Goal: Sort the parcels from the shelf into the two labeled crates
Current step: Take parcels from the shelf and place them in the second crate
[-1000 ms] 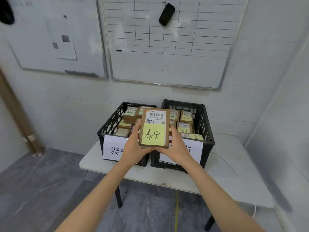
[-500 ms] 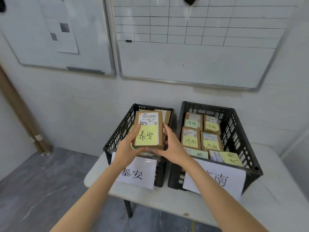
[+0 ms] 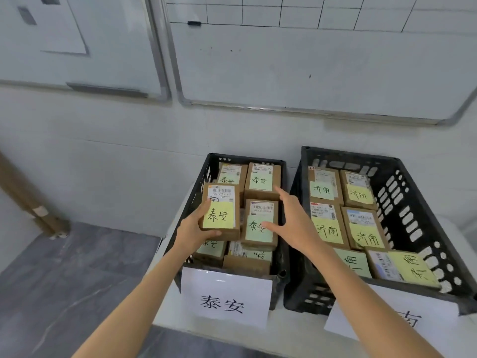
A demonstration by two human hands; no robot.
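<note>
Parcel (image 3: 222, 202): now lowered into left crate (image 3: 245, 158); left hand (image 3: 192, 232) still gripping it, right hand (image 3: 291, 220) released, fingers spread; placement nearly complete

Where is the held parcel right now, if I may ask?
In the head view, the left hand holds the parcel over the left crate's left half.

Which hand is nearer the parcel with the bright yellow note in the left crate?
Left. The left hand grips the parcel at its lower left corner; the right hand is open to its right, apart from it, over a neighbouring parcel.
</note>
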